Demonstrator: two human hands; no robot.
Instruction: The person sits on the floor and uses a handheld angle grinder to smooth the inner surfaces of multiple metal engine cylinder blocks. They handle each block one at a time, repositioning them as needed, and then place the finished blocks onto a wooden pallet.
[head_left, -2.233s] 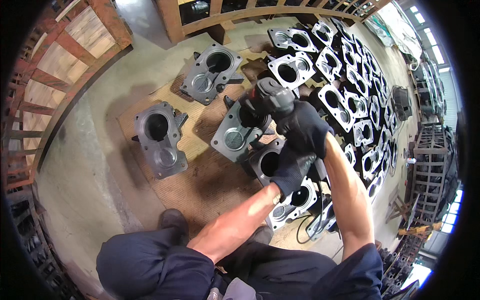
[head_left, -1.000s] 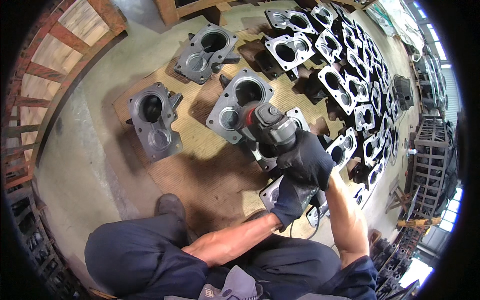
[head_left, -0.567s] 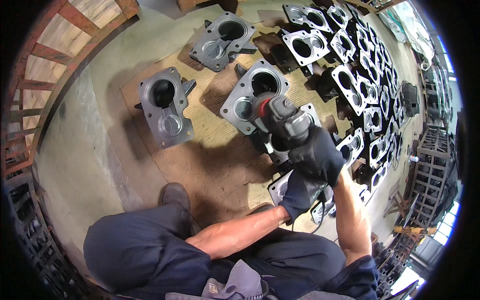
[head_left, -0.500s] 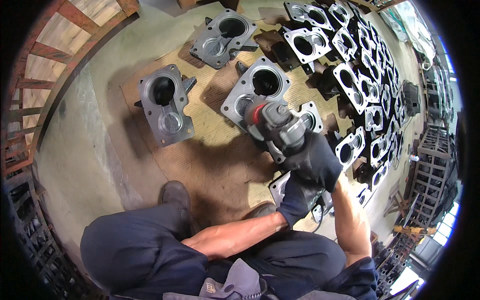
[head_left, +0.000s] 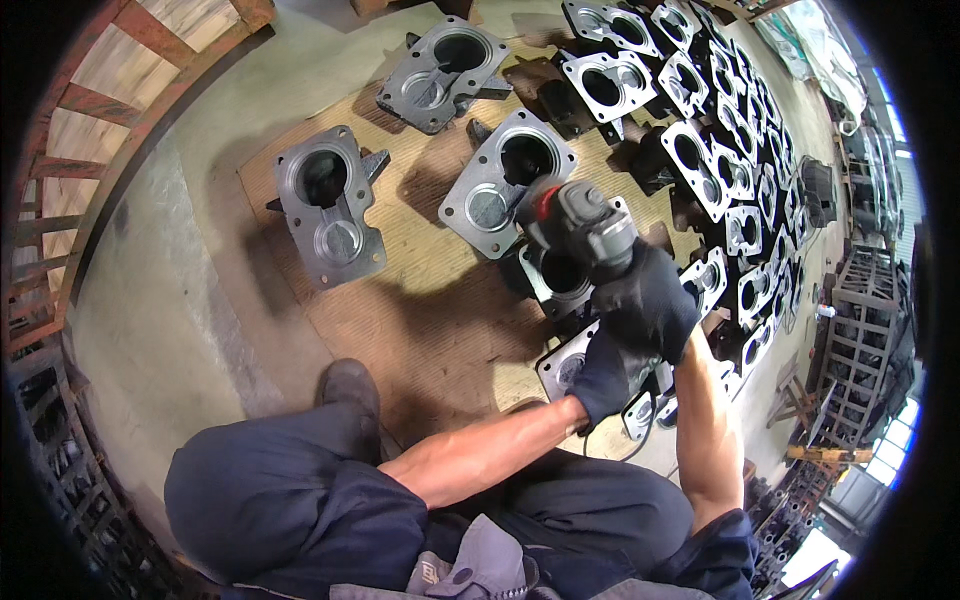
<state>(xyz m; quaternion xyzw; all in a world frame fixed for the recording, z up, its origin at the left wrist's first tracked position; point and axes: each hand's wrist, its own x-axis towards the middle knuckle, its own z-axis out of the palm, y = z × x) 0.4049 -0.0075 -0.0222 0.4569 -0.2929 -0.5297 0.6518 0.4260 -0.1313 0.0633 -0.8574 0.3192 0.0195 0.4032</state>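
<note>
Both my hands, in dark gloves, grip an angle grinder (head_left: pixel 590 225) with a blurred red disc at its front. My right hand (head_left: pixel 650 305) is closed round the body just behind the head. Farther back, my left hand (head_left: pixel 607 375) is closed on the rear part, its fingers partly hidden. The disc is at the right edge of a grey metal casting (head_left: pixel 487 208) with a round bore; I cannot tell whether it touches. Under the grinder lies another casting (head_left: pixel 565 285), partly covered. A third casting (head_left: pixel 570 365) sits beside my left hand.
Separate castings stand at the left (head_left: pixel 330 205) and far middle (head_left: pixel 445 75) on a brown ribbed sheet (head_left: pixel 400 340). Many more crowd the right side (head_left: pixel 690 165). A black cord (head_left: pixel 640 440) hangs below my hands. An orange-framed crate (head_left: pixel 105 105) is at far left, metal racks (head_left: pixel 860 320) at right.
The grinder and both hands have moved right, baring more of the casting at its left and the bore of the one beneath. The cord shows more now.
</note>
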